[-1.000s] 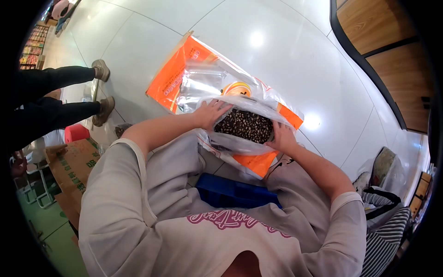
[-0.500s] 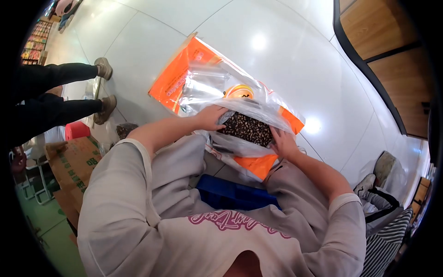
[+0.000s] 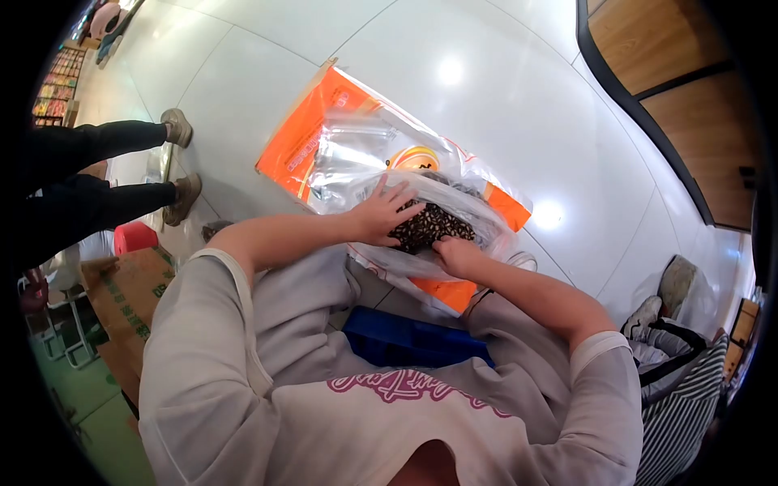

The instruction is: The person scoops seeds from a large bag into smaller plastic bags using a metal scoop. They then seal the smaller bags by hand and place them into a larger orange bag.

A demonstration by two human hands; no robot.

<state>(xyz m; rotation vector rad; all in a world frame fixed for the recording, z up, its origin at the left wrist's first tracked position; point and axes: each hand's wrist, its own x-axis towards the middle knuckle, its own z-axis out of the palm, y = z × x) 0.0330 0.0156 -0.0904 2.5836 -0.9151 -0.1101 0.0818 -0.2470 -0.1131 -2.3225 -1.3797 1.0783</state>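
Observation:
A clear plastic bag (image 3: 486,219) lies open in front of me, with a dark, pale-speckled mass (image 3: 429,227) in its mouth that looks like seeds. My left hand (image 3: 385,213) rests at the left side of the opening, fingers spread over the plastic and the edge of the mass. At the lower right edge of the mass, my right hand (image 3: 460,257) has its fingers curled together; what they pinch is hidden. Underneath is an orange and white printed package (image 3: 296,150) with a yellow-orange round picture (image 3: 415,157).
A blue plastic container (image 3: 405,338) sits between my legs. Cardboard (image 3: 130,292) lies to my left, near another person's legs (image 3: 121,194). A wooden cabinet (image 3: 689,105) stands at the upper right, and shoes (image 3: 648,316) with a striped bag (image 3: 681,405) at the right.
My right hand has moved left from the bag's right edge to the speckled mass, and its fingers have curled. My left hand has lifted slightly and spread its fingers.

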